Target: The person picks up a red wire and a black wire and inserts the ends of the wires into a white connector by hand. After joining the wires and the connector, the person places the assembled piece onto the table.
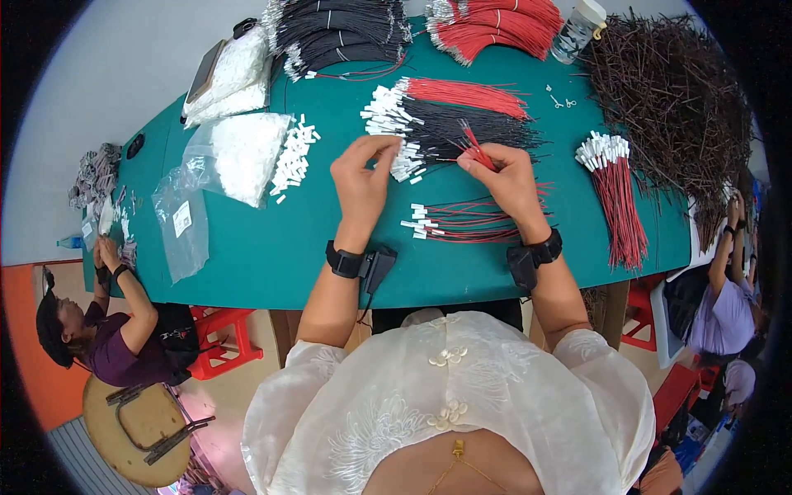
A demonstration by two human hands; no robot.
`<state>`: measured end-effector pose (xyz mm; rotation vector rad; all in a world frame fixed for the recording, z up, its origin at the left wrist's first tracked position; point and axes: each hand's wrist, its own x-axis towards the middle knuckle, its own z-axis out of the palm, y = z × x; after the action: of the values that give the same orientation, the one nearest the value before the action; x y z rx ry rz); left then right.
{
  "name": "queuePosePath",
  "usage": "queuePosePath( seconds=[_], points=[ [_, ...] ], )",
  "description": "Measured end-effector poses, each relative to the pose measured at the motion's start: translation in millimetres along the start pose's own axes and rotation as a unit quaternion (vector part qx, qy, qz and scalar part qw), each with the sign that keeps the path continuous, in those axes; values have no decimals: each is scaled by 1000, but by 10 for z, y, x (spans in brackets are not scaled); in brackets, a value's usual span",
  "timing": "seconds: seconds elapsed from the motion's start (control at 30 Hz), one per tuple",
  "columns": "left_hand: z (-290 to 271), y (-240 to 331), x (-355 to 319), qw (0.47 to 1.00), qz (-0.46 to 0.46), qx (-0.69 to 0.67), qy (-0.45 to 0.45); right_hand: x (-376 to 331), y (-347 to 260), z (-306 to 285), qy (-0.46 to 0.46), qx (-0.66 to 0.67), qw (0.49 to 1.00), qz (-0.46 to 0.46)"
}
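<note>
Red wires [471, 150]: short bunch, in your right hand [510, 183], just above the middle of the green worktop [280, 260], tips pointing to the far edge. That hand's thumb and fingers are closed on the bunch. Your left hand [361, 173] is at the white connectors [386, 111] on the left ends of the laid-out row, thumb and index nearly together; can't tell if they've got hold of one. Row under your hands: black wires [470, 124], with a red layer [470, 92] on the far-edge side. Closer to the near edge, a loose spread of dark and red leads [470, 223], white ends left. Right of your right hand, a connector-tipped red bundle [620, 210] points at the near edge. Big tangled dark pile [672, 103] fills the far right corner. Far edge: tied black bundles [351, 33], tied red bundles [503, 29], clear bottle [575, 35]. Left of your left hand: scattered white pieces [293, 161], full clear bag [247, 157], flatter clear bag [183, 227] toward the near edge. Co-worker [124, 342] sits off the left end.
</note>
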<state>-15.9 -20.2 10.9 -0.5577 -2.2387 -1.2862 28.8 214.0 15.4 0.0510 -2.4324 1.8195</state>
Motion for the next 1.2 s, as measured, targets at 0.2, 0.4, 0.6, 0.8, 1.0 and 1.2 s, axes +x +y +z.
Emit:
queuePosePath(
  seconds=[0.2,0.4,0.6,0.8,1.0,1.2],
  points=[
    [130,169,-104,884,-306,-339,-100,-11,5,32,26,15,999,-16],
    [147,150,-138,852,-337,-383,-116,-34,-116,12,18,-43,999,0],
    [152,146,-160,835,-334,-419,-123,-47,-121,18,23,-38,998,-36],
    [161,147,-170,831,-339,-424,-125,-51,-134,40,26,-41,997,-64],
    [172,127,-170,828,-346,-421,-130,-59,-188,35,27,-63,995,-75],
    [175,114,-173,839,-332,-404,-146,-62,-181,46,32,-54,995,-78]
  ],
)
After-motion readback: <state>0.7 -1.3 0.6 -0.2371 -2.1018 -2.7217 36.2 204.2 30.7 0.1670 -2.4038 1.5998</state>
